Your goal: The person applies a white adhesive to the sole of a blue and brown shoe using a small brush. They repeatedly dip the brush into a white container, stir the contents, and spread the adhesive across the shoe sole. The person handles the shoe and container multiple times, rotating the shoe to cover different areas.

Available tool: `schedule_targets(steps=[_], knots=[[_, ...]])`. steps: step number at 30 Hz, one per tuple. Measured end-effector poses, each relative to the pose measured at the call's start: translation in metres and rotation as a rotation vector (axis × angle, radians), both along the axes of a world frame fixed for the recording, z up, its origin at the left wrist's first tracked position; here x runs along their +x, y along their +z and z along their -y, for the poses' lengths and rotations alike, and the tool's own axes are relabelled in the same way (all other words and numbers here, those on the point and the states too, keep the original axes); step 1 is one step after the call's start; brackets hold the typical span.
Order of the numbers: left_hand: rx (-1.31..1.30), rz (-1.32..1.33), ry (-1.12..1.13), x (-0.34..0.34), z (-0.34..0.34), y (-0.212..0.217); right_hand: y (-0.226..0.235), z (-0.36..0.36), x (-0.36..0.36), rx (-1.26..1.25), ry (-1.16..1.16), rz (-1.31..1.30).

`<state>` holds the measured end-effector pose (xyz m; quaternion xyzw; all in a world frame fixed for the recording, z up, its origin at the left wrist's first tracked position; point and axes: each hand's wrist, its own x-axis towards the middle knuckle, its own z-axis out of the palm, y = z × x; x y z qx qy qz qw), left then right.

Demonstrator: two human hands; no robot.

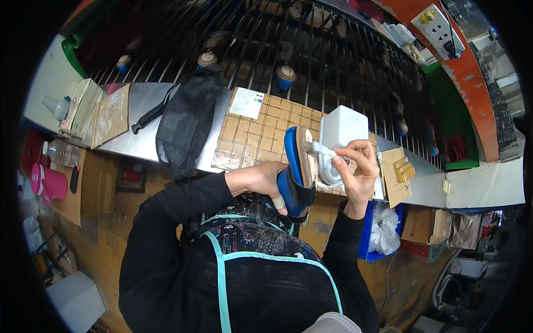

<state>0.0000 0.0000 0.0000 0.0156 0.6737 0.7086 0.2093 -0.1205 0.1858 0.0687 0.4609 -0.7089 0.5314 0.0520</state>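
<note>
Blue shoe — gripped in L hand, nr R hand.

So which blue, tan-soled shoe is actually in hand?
The blue-and-black shoe clasped in the bare left hand, sole turned right; the other blue shoes sit beyond, on the dark rack of metal bars, no hand on them.

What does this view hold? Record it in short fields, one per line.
Left hand: grips a blue shoe
Right hand: holds a small whitish tool between the fingers, its tip at the shoe's sole
On the metal table: patterned cardboard, black mesh bag, white container
Beyond the table: barred rack, with what look like more blue shoes
Lower right: blue crate holding clear plastic
</note>
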Motion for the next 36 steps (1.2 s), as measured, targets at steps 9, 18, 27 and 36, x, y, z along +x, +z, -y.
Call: schedule_targets(steps=[9, 18, 27, 36], knots=[[0.169, 0.159, -0.118, -0.007, -0.001, -0.005, -0.015, -0.005, -0.004, -0.013, 0.031, 0.06], [0.271, 0.308, -0.156, -0.009, -0.004, -0.005, -0.024, -0.011, -0.011, -0.002, 0.036, 0.03], [0.311, 0.331, -0.173, -0.01, -0.002, -0.009, -0.033, -0.023, -0.019, -0.001, 0.085, 0.109], [0.364, 0.023, 0.192, 0.018, 0.033, 0.013, -0.058, -0.106, -0.009, 0.389, -0.541, 0.254]])
